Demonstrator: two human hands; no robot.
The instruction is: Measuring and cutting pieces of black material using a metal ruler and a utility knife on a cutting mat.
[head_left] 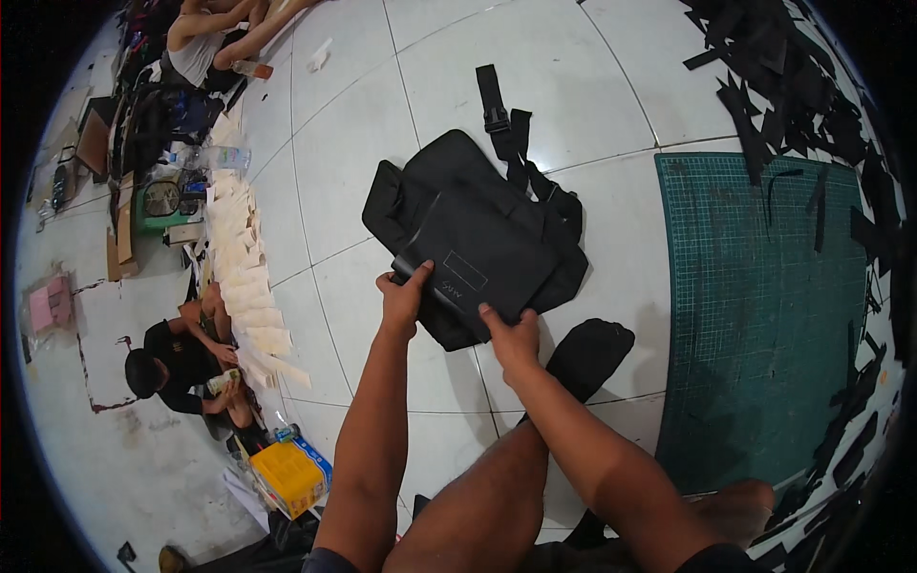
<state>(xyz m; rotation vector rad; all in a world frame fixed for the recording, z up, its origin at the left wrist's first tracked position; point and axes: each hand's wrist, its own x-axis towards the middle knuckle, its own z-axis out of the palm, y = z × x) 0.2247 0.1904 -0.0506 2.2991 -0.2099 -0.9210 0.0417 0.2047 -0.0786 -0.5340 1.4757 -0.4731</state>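
Observation:
A flat black panel (497, 239), with a small outlined rectangle and pale handwritten marks on it, is held by its near edge. My left hand (405, 304) grips its left corner, thumb on top. Further along that edge, my right hand (514, 342) pinches it the same way; the fingers underneath are hidden. Beneath the panel a black fabric bag (449, 160) lies on the tiled floor, partly covered. From its far right side run black webbing straps (516, 143) with a plastic buckle (496, 120).
A green cutting mat (735, 382) lies to the right, with black scraps (774, 57) beyond it. On the left are a row of pale strips (244, 277), a yellow box (289, 475) and a seated person in a black cap (143, 372). Another person (201, 53) sits at the far left.

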